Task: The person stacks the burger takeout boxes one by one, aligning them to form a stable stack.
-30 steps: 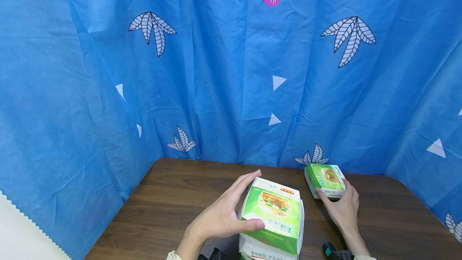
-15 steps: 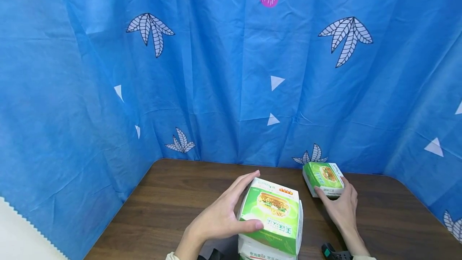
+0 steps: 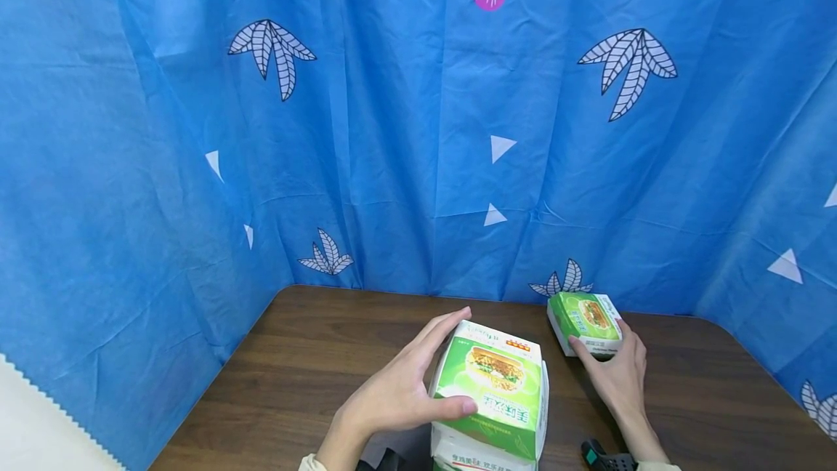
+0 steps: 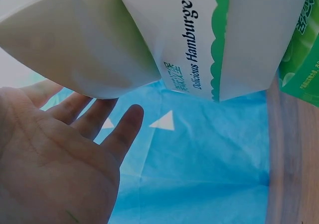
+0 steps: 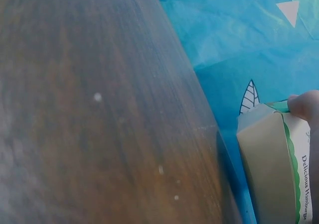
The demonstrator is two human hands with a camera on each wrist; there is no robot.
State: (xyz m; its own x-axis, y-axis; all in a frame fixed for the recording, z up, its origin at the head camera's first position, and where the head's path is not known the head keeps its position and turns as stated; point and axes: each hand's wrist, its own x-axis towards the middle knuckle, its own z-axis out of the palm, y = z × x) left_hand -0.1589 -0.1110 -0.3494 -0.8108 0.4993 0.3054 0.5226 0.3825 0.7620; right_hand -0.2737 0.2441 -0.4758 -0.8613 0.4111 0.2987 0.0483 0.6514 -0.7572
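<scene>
In the head view a green and white hamburger box [image 3: 490, 391] tops a stack, tilted toward the camera, with another box [image 3: 484, 453] partly visible below. My left hand [image 3: 399, 384] spans its left side, thumb over the near part and fingers along the far edge. The left wrist view shows that hand [image 4: 75, 139] with fairly straight, spread fingers, some tips hidden behind a white flap [image 4: 84, 45]. My right hand [image 3: 621, 376] grips a second hamburger box [image 3: 585, 322] at the table's back right, thumb and fingers on its near corners. The right wrist view shows only part of this box [image 5: 269, 169].
The dark wooden table [image 3: 294, 355] has a blue patterned curtain [image 3: 392, 166] behind it and along both sides. A black strap device [image 3: 608, 456] sits at the right wrist. White cloth [image 3: 39, 420] shows at lower left.
The view shifts slightly as the head moves. Both hands and the boxes keep nearly the same places.
</scene>
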